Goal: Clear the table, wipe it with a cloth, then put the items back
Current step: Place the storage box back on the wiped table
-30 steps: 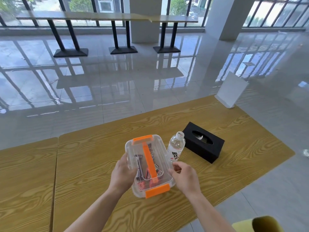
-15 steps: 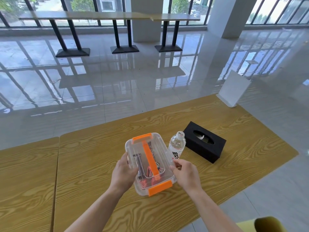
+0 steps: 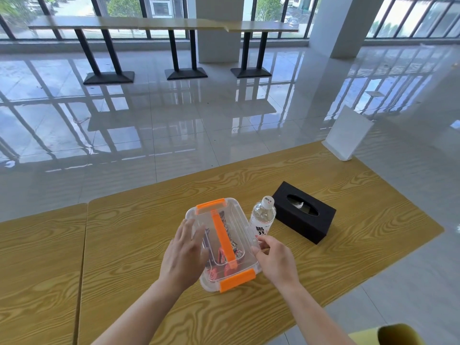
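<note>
A clear plastic storage box (image 3: 235,220) with orange clips and an orange handle rests on the wooden table (image 3: 129,245), with snack packets inside. My left hand (image 3: 184,255) lies flat against the box's left side, fingers spread and not gripping. At the box's right edge, my right hand (image 3: 276,260) hovers with its fingers loosely curled and nothing in them. A small water bottle (image 3: 262,217) stands upright just right of the box. Beyond the bottle lies a black tissue box (image 3: 305,212).
A white sign stand (image 3: 347,135) sits at the table's far right corner. A second wooden table (image 3: 37,270) adjoins on the left. A yellow object (image 3: 393,334) shows at the bottom right, off the table. Glossy tiled floor and bar tables lie beyond.
The box was held between both hands and has come down onto the table beside the bottle. Both hands have loosened, and the left hand's fingers have spread flat.
</note>
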Demonstrator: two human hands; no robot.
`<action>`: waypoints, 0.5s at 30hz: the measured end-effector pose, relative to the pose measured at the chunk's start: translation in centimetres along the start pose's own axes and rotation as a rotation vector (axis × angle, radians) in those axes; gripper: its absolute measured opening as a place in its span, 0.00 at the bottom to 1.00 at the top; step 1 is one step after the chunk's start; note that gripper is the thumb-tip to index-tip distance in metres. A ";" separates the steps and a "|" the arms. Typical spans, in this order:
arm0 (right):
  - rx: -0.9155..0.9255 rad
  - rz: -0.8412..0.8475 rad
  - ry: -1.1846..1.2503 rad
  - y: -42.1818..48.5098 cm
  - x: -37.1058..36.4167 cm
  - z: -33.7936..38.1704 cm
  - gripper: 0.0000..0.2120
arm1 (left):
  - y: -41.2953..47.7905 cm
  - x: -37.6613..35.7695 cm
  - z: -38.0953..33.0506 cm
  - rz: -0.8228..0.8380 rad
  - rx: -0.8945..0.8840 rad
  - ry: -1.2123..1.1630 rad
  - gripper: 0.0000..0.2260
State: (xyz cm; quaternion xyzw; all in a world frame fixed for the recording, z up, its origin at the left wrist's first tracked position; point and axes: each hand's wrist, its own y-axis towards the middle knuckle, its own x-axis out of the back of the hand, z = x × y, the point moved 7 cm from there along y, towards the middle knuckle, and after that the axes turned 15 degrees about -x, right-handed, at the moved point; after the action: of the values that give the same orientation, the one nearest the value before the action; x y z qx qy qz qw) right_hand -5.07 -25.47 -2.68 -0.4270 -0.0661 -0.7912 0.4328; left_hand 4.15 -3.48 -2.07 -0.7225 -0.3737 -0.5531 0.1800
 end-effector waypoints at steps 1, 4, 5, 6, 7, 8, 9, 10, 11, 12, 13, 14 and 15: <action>0.015 -0.004 -0.009 -0.1 0.0 0.1 0.22 | 0.2 -0.2 -0.3 0.035 -0.052 0.047 0.24; 0.053 -0.011 -0.042 -0.4 -0.4 0.4 0.24 | 0.5 -1.3 -0.6 0.137 -0.123 0.100 0.29; 0.059 -0.014 -0.050 -0.4 -0.4 0.4 0.24 | 0.5 -1.6 -0.6 0.165 -0.132 0.114 0.31; 0.059 -0.017 -0.052 -0.4 -0.5 0.4 0.23 | 0.4 -1.9 -0.5 0.182 -0.138 0.128 0.33; 0.056 -0.017 -0.051 -0.4 -0.5 0.4 0.23 | 0.4 -2.0 -0.5 0.190 -0.144 0.142 0.35; 0.052 -0.018 -0.050 -0.3 -0.5 0.4 0.23 | 0.3 -2.0 -0.5 0.191 -0.151 0.156 0.37; 0.050 -0.020 -0.052 -0.3 -0.6 0.4 0.23 | 0.3 -2.0 -0.5 0.190 -0.156 0.166 0.37; 0.049 -0.024 -0.053 -0.2 -0.6 0.4 0.23 | 0.4 -2.1 -0.5 0.189 -0.158 0.173 0.38; 0.047 -0.029 -0.052 -0.2 -0.6 0.3 0.22 | 0.4 -2.1 -0.5 0.189 -0.158 0.174 0.38; 0.044 -0.033 -0.049 -0.1 -0.6 0.3 0.22 | 0.4 -2.1 -0.5 0.187 -0.157 0.171 0.38; 0.041 -0.037 -0.047 -0.1 -0.6 0.3 0.22 | 0.4 -2.1 -0.5 0.183 -0.156 0.169 0.38; 0.038 -0.038 -0.046 -0.1 -0.6 0.3 0.22 | 0.5 -2.0 -0.5 0.177 -0.156 0.168 0.39; 0.037 -0.038 -0.044 0.0 -0.6 0.2 0.22 | 0.5 -2.0 -0.5 0.172 -0.157 0.165 0.39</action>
State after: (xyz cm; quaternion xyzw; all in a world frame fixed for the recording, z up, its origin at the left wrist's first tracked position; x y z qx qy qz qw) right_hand -4.78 -24.95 -2.97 -0.4351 -0.0983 -0.7881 0.4241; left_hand 3.96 -4.81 -3.72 -0.7158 -0.2499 -0.6206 0.2000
